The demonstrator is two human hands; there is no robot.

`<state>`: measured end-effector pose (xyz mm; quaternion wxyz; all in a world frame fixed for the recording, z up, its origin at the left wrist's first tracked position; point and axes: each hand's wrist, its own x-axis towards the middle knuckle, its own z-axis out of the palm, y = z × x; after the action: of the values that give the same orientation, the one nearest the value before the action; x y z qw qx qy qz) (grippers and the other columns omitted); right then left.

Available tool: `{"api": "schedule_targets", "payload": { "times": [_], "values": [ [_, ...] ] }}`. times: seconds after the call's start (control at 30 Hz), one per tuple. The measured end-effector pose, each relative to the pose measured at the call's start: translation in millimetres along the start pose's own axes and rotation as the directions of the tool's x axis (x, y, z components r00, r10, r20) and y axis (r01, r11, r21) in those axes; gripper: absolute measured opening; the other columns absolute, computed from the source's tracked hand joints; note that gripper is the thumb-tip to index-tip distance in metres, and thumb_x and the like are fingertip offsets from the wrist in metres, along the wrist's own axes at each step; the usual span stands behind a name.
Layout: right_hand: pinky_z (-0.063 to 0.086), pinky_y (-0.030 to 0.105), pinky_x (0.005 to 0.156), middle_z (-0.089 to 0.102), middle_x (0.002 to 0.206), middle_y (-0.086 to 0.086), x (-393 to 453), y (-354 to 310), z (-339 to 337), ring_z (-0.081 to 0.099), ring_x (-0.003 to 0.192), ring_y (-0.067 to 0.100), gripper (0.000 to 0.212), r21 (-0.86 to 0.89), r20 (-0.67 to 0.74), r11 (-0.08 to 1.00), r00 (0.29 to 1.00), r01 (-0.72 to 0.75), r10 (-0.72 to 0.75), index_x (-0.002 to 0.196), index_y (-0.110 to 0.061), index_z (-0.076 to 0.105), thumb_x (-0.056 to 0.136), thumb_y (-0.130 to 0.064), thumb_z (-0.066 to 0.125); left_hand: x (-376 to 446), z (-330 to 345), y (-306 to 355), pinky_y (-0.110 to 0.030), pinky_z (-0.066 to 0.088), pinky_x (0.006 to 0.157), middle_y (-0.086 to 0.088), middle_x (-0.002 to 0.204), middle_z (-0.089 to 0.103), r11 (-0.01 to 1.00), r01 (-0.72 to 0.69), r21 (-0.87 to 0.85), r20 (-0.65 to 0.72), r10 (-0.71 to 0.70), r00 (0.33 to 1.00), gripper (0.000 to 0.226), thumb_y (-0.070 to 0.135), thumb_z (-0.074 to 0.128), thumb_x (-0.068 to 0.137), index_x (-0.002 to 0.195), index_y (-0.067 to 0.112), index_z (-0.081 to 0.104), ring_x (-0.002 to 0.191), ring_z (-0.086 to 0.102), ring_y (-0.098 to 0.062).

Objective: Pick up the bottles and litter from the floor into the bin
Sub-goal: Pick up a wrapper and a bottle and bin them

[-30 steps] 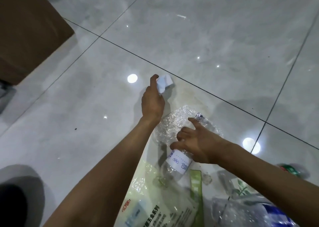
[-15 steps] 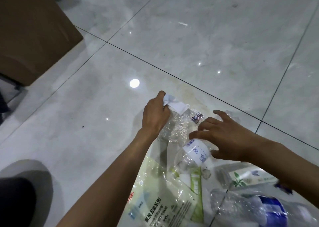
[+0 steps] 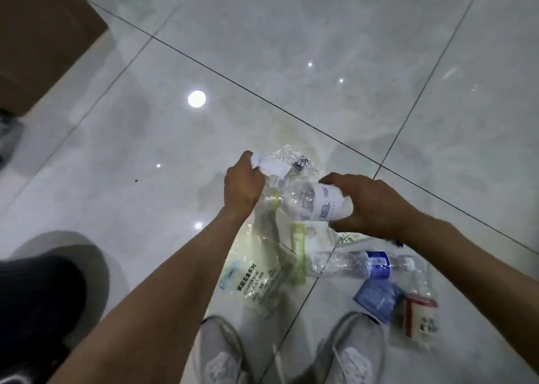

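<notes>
Bottles lie scattered on the tiled floor (image 3: 320, 62): a clear one with a blue label (image 3: 364, 264) and a red-labelled one (image 3: 421, 316) rest near the grey shoes (image 3: 353, 351). The right hand (image 3: 370, 205) grips a white-labelled bottle (image 3: 315, 204) sideways above a printed plastic bag (image 3: 256, 275). The left hand (image 3: 240, 186) is closed on crumpled white paper (image 3: 269, 165) and clear plastic wrap (image 3: 291, 157).

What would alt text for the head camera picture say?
A person's right hand holds a clear plastic bottle sideways while the left hand grips white paper; more bottles and wrappers lie on the grey tiled floor.
</notes>
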<state>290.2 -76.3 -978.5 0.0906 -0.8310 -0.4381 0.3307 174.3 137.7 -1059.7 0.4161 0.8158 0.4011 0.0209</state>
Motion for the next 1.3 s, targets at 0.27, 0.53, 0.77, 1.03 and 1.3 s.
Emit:
{"api": "schedule_targets", "payload": {
  "times": [0.27,0.53,0.77,1.03,1.3],
  "values": [
    [0.053,0.034,0.073,0.067,0.094,-0.008,-71,-80,-62,0.065,0.085,0.015,0.058,0.495,0.025,0.834,0.964,-0.241,0.264,0.113,-0.035,0.049,0.066,-0.025,0.083,-56,-89,100,-0.032,0.039,0.055,0.004,0.064,0.052,0.992,0.082,-0.099,0.013,-0.081,0.997,0.011,0.009,0.047,0.084,0.077,0.017,0.042,0.062,0.050,-0.022],
    [0.053,0.033,0.082,0.067,0.107,0.002,-116,-196,-189,0.063,0.100,0.018,0.058,0.857,0.095,0.430,0.908,-0.283,0.408,0.121,-0.021,0.050,0.073,-0.013,0.081,-105,-234,211,-0.049,0.061,0.071,0.007,0.089,0.066,0.922,0.241,-0.302,0.061,-0.234,0.970,0.020,0.017,0.043,0.081,0.092,0.026,0.057,0.086,0.067,-0.022],
    [0.051,0.030,0.076,0.071,0.106,0.002,-161,-321,-331,0.066,0.101,0.016,0.055,0.922,0.065,0.329,0.919,-0.205,0.388,0.120,-0.025,0.052,0.073,-0.026,0.082,-158,-422,355,-0.021,0.057,0.061,0.010,0.096,0.062,0.781,0.213,-0.587,0.016,-0.252,0.968,0.021,0.008,0.055,0.088,0.104,0.021,0.057,0.067,0.063,-0.001],
    [0.052,0.048,0.094,0.069,0.109,0.001,-224,-441,-451,0.067,0.103,0.022,0.054,0.950,-0.070,0.310,0.946,-0.034,0.317,0.119,-0.026,0.053,0.074,-0.035,0.081,-239,-571,435,-0.030,0.053,0.085,0.015,0.109,0.066,0.724,0.044,-0.689,-0.149,-0.200,0.968,0.045,0.017,0.065,0.080,0.116,0.041,0.054,0.099,0.064,-0.008],
    [0.054,0.043,0.092,0.070,0.109,-0.003,-281,-549,-505,0.068,0.100,0.019,0.049,0.913,-0.159,0.393,0.982,0.108,0.098,0.121,-0.027,0.052,0.080,-0.036,0.076,-334,-661,458,-0.025,0.054,0.078,0.010,0.111,0.066,0.602,-0.081,-0.795,-0.293,-0.263,0.919,0.045,0.014,0.065,0.089,0.125,0.034,0.049,0.097,0.065,-0.009]
  ]
}}
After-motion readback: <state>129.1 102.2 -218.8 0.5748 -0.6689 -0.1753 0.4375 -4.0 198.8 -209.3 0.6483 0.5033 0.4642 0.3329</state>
